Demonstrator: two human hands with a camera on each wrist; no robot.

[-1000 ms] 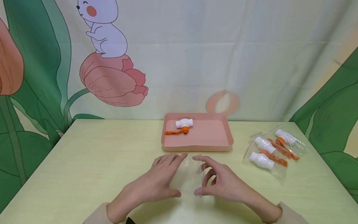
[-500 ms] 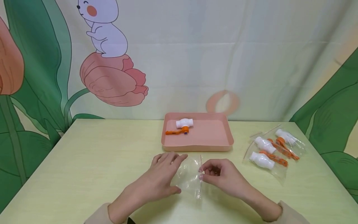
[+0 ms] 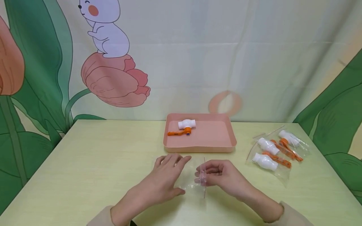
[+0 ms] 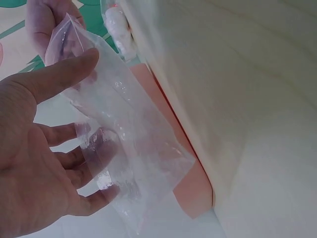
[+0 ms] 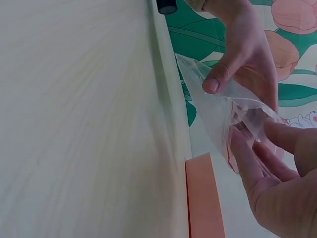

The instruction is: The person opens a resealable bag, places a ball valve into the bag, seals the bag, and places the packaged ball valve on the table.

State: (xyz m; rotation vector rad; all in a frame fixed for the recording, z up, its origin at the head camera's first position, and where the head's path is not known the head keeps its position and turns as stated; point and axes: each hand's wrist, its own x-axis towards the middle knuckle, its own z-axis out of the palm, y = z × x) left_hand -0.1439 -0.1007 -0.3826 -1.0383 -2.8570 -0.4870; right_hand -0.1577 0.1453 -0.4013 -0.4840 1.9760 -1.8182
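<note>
A clear zip bag [image 3: 190,180] with a red line along its mouth is held up in front of the pink tray. My left hand [image 3: 162,179] holds its body between the thumb and the bent fingers, some fingertips showing through the plastic in the left wrist view. At the mouth, my right hand's [image 3: 226,177] fingertips reach past the red line and spread the walls apart, as the right wrist view [image 5: 285,173] shows. Nothing is visible inside the bag. A white ball valve [image 3: 186,124] with an orange handle lies in the tray's left half.
The pink tray [image 3: 215,135] stands at the table's back edge, before a printed curtain [image 3: 183,62]. Several bagged white valves [image 3: 265,161] with orange handles overlap at the right of the pale table [image 3: 99,157].
My right hand's fingers have drawn together at the bag's mouth, then pushed left past the red line into it. My left hand keeps nearly the same place. Tray and bagged valves have not moved.
</note>
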